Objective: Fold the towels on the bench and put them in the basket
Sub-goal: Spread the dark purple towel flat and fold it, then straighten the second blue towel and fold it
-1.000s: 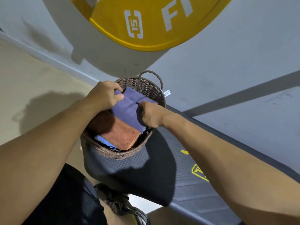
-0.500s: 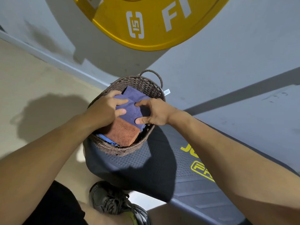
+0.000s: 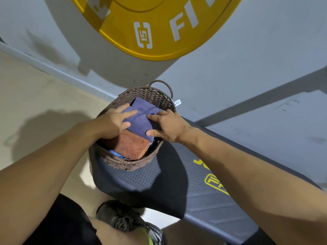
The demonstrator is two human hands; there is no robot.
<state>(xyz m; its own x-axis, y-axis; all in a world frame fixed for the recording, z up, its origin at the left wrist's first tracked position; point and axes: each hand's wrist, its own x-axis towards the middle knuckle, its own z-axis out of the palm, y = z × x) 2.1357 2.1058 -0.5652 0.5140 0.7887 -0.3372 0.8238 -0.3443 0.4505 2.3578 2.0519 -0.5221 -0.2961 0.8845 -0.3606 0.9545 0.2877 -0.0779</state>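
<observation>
A brown woven basket (image 3: 122,161) stands on the end of the dark bench (image 3: 159,181). Inside it a folded purple towel (image 3: 141,119) lies on top of a folded orange towel (image 3: 132,145), and a strip of blue towel (image 3: 115,154) shows beneath at the near side. My left hand (image 3: 113,122) rests flat on the purple towel's left edge, fingers spread. My right hand (image 3: 168,126) touches its right edge, with thumb and forefinger at the towel's corners. Neither hand lifts the towel.
A large yellow weight plate (image 3: 150,27) leans against the grey wall behind the basket. The bench runs to the lower right with a yellow logo (image 3: 214,183). A white tag (image 3: 177,102) hangs from the basket's far handle. My black shoe (image 3: 127,221) stands on the beige floor.
Both hands have gone from gripping the purple towel to lying flatter on it, fingers spread. The towel has settled lower in the basket, onto the orange towel.
</observation>
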